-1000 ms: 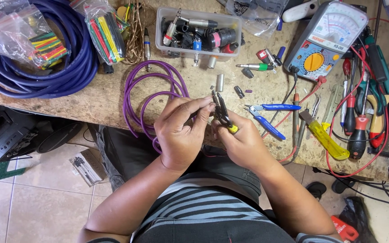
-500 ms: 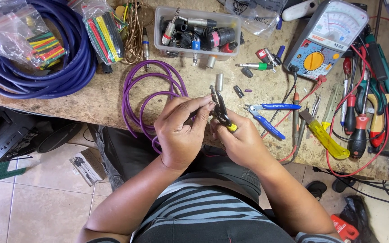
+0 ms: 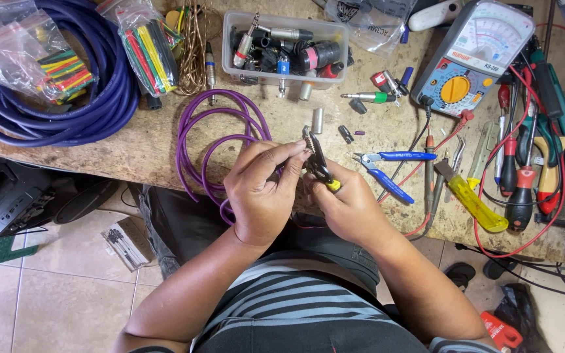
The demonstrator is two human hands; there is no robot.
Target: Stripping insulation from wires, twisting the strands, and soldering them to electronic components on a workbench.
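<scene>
My left hand pinches the end of a thin purple cable that lies coiled on the workbench. My right hand grips small black pliers with yellow-tipped handles, whose jaws meet the cable end at my left fingertips. Both hands hover over the bench's front edge, above my lap. The cable tip itself is hidden between my fingers.
A clear box of audio connectors, a thick blue cable coil, bags of coloured tubing, blue cutters, an analog multimeter, screwdrivers and a yellow knife crowd the bench. Tiled floor lies below left.
Almost nothing differs; my hands stay together at the cable end and the pliers tilt only slightly.
</scene>
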